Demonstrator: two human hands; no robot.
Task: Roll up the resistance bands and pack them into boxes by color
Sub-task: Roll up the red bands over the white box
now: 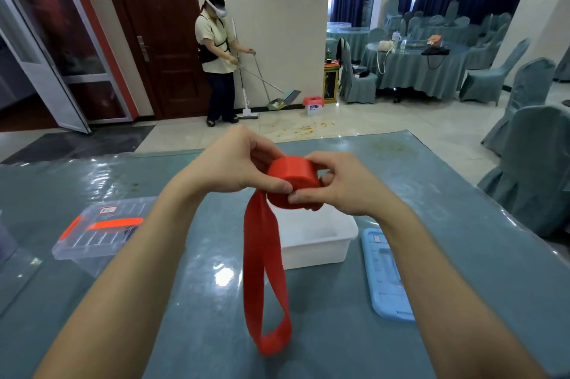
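grip, left: left hand (pixel 237 159) clenched on the near side of the red roll (pixel 293 181), thumb tip pressed against its lower edge, other fingers curled over the far side.
grip, right: right hand (pixel 336 187) clenched on the same roll, thumb at the lower front edge just beside the left thumb, fingers wrapped round the far end.
task's thing: red resistance band, partly wound into a thick coil held up in the air above the tabletop (pixel 462 224); the unwound tail (pixel 265 286) hangs down as a long loop, its bottom fold near or just touching the surface; i cannot tell which.
boxes: white bin (pixel 317 243) sits directly under the hands, and what shows of its inside looks empty; clear lidded box (pixel 98 233) with orange clasps stands to the left, well apart; light blue lid or tray (pixel 385 270) lies to the right.
step in hand: rolling, judged well over half done, since the coil is already fat and only the tail is left.
next move calls for: turning the coil with both thumbs to draw up the tail, keeping it taut and the edges in line so the coil does not telescope.
after that: a firm pinch on the loose end, or the roll may spring open before it reaches its box.
which box for red: cannot be told from here.
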